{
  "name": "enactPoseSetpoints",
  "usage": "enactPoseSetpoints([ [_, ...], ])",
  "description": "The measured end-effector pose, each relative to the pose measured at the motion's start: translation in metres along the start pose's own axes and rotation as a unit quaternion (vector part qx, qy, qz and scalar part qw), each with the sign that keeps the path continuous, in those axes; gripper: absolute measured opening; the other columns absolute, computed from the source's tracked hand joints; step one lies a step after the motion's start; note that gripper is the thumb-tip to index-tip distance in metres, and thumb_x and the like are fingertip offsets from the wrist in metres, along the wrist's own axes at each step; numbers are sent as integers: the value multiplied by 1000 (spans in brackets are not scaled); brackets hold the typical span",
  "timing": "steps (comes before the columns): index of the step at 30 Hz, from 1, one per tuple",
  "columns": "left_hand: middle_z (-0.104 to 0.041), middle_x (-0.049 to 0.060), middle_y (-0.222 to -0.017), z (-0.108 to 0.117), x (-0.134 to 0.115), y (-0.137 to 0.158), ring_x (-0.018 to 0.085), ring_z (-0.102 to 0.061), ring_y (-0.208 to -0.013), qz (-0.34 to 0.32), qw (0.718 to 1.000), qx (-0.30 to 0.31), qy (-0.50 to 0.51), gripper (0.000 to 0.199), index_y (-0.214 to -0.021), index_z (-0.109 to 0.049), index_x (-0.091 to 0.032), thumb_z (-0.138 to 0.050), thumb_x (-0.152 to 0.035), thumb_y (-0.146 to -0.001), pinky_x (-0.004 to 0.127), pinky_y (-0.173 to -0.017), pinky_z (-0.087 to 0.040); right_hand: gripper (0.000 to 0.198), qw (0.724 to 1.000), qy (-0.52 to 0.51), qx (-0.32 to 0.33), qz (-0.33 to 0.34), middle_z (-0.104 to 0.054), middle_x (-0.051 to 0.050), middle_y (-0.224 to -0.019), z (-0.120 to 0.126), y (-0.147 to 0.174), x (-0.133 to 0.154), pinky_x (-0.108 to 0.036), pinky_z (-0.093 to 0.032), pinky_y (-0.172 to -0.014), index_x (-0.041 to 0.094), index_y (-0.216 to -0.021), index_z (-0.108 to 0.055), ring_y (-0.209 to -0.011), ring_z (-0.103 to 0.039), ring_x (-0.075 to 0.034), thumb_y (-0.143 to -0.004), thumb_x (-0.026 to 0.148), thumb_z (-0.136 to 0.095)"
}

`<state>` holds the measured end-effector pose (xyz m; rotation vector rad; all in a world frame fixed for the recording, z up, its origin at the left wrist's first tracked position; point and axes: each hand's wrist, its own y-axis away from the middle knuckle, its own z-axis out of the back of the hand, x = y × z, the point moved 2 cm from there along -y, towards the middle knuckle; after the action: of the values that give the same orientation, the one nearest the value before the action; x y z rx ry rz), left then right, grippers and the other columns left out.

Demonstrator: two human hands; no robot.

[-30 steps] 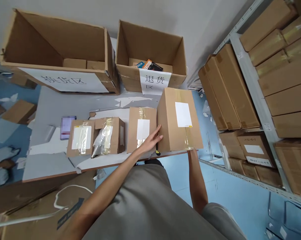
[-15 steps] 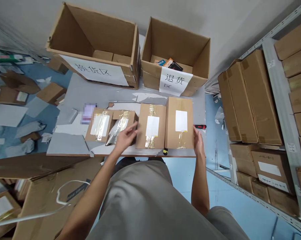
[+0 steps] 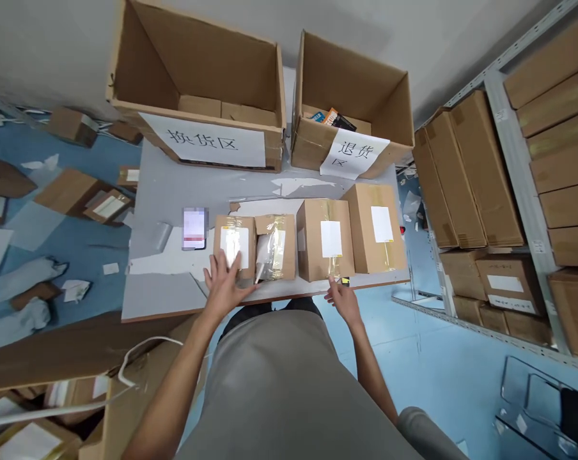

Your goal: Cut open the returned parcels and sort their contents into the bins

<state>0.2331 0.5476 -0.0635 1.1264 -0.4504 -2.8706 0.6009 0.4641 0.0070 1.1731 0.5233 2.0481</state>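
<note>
Four taped cartons with white labels stand in a row on the table. My left hand (image 3: 224,284) is open, its fingers spread at the front of the leftmost small carton (image 3: 249,265). Beside it is another small carton (image 3: 289,239) with a torn-looking opening and clear tape. My right hand (image 3: 343,300) holds nothing visible, its fingers loosely bent at the front bottom edge of a taller carton (image 3: 312,262). A small yellow-and-black object (image 3: 345,281) shows just behind those fingers. The largest carton (image 3: 366,236) stands at the right end.
Two big open boxes with handwritten paper signs, a left one (image 3: 197,144) and a right one (image 3: 312,147), stand at the back of the table (image 3: 145,300). A phone-like item (image 3: 194,229) lies left. Shelving (image 3: 523,147) is at right; cartons and scraps litter the floor at left.
My left hand has moved left, from the taller carton to the leftmost small one. My right hand has left the largest carton's right side and come to the taller carton's front. The view has shifted.
</note>
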Motion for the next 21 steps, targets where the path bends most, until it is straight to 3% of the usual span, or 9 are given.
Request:
enactPoseSetpoints([
  [1, -9, 28, -199, 0, -1, 0, 60, 1, -183, -12, 999, 32, -20, 128, -182, -52, -21, -89, -91, -81, 86, -142, -5, 71, 997, -54, -2, -48, -88, -16, -108, -11, -2, -8, -43, -73, -84, 19, -123, -81, -87, -87, -31, -99, 85, -71],
  [3, -3, 29, -199, 1, -3, -1, 60, 7, -183, -28, 995, 77, -55, 124, -182, -52, -22, -91, -86, -83, 87, -141, -3, 91, 972, -210, -10, -100, -80, -21, -141, -29, -9, -16, -43, -76, -85, 20, -163, -61, -94, -89, -30, -97, 81, -79],
  [5, 0, 30, -198, 2, -4, -4, 61, 9, -182, -28, 992, 95, -74, 128, -184, -49, -20, -93, -84, -82, 88, -139, -2, 102, 930, -350, -15, -108, -71, -20, -157, -44, -19, -15, -43, -77, -92, 27, -177, -45, -105, -90, -28, -98, 78, -82],
  [7, 2, 33, -198, 0, -10, -9, 62, 9, -182, -23, 993, 94, -69, 136, -188, -40, -17, -92, -85, -82, 88, -139, -3, 100, 894, -434, -23, -111, -73, -16, -152, -56, -29, -11, -42, -77, -95, 31, -178, -46, -108, -89, -26, -97, 76, -84],
  [10, 0, 30, -199, -12, -38, -28, 54, 3, -185, -56, 994, 89, -19, 133, -192, -24, -15, -81, -83, -93, 80, -145, -11, 97, 869, -480, -37, -112, -79, -8, -132, -66, -40, -9, -36, -77, -95, 33, -174, -54, -102, -88, -22, -93, 70, -91],
  [13, -13, 26, -199, -33, -93, -68, 44, -9, -187, -152, 983, 102, 35, 109, -191, -23, -13, -66, -70, -109, 65, -149, -21, 94, 867, -487, -32, -96, -82, -5, -120, -68, -44, -14, -36, -76, -94, 34, -170, -60, -94, -86, -20, -88, 65, -97],
  [16, -20, 20, -199, -55, -155, -129, 42, -15, -187, -217, 970, 101, 38, 89, -190, -28, -12, -58, -46, -113, 61, -150, -24, 90, 873, -478, -9, -91, -83, -4, -117, -63, -49, -23, -38, -75, -96, 33, -161, -68, -92, -85, -20, -84, 64, -101],
  [21, -41, 25, -190, -87, -221, -213, 47, -25, -183, -160, 977, 136, -27, 81, -183, -43, -9, -61, -25, -106, 66, -147, -27, 89, 885, -453, 32, -108, -85, -6, -116, -55, -59, -30, -44, -73, -103, 30, -153, -73, -99, -88, -24, -79, 69, -102],
])
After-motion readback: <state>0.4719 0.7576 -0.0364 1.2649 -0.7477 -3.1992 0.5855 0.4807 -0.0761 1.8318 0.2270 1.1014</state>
